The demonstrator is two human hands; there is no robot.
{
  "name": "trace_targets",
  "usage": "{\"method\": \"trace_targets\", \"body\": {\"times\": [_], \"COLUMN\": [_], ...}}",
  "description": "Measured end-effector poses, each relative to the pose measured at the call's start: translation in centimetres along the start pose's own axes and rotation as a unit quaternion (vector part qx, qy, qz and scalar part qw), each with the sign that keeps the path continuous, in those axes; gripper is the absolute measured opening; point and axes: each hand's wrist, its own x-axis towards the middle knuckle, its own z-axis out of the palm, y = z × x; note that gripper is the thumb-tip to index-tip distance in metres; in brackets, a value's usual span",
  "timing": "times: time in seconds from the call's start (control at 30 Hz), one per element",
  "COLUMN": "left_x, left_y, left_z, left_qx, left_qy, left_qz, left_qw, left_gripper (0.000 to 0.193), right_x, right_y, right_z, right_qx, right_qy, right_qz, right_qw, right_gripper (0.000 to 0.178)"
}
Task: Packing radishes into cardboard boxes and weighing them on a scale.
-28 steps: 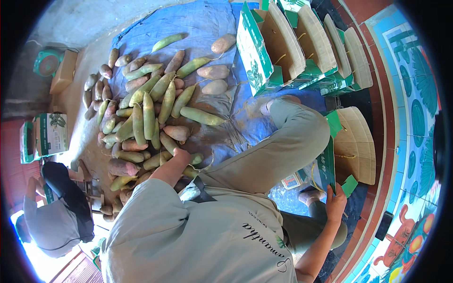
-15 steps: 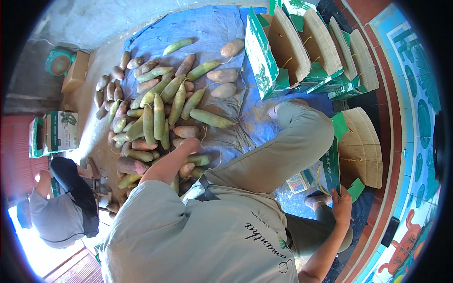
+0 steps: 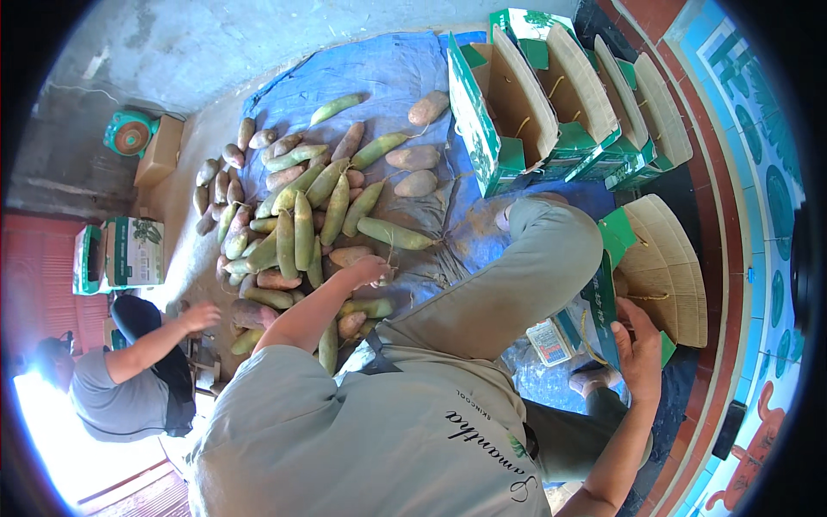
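Observation:
My left hand (image 3: 370, 270) reaches to the near right edge of a heap of long green radishes (image 3: 304, 231) and brownish-pink ones (image 3: 277, 279). Its fingers curl round a radish (image 3: 388, 277), of which only a pale end and thin root show past them. Over on the right, my right hand (image 3: 639, 349) is open, thumb and fingers apart, at the near edge of an open green cardboard box (image 3: 662, 267). The box has a yellow cord in its wall. Whether the fingers touch the box, I cannot tell.
Several open green-and-white boxes (image 3: 482, 112) stand in a row at the far right. A scale (image 3: 551, 340) sits between my legs. Blue sheeting (image 3: 379, 65) lies under the radishes. Another person (image 3: 121, 379) sits at the left, near a box (image 3: 135, 250) and a green fan (image 3: 131, 133).
My left hand has moved right and closed round a radish. My right hand's fingers have loosened from the box edge and spread. The other person's arm has stretched toward the heap.

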Motion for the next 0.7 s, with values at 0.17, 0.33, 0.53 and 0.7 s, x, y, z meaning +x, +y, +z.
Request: {"method": "trace_targets", "body": {"times": [0.17,0.33,0.53,0.7], "left_x": [-1.7,-3.5,-3.5,-1.9], "left_y": [1.6,2.8,2.7,0.5], "left_z": [-0.1,0.4,0.4,0.6], "left_qx": [0.143,0.178,0.073,0.137], "left_qy": [0.021,0.087,0.040,0.061], "left_qz": [0.006,0.004,-0.043,-0.007], "left_qw": [0.990,0.980,0.996,0.989], "left_gripper": [0.033,0.033,0.033,0.035], "right_x": [1.3,2.5,3.3,3.6], "right_y": [-0.7,-2.1,-4.3,-3.3], "right_z": [0.6,1.5,2.4,3.9], "right_qx": [-0.002,-0.139,-0.083,-0.060], "right_qy": [0.004,0.100,0.069,0.088], "right_qz": [-0.027,-0.188,-0.241,-0.227], "right_qw": [1.000,0.967,0.965,0.968], "right_gripper": [0.034,0.040,0.040,0.035]}}
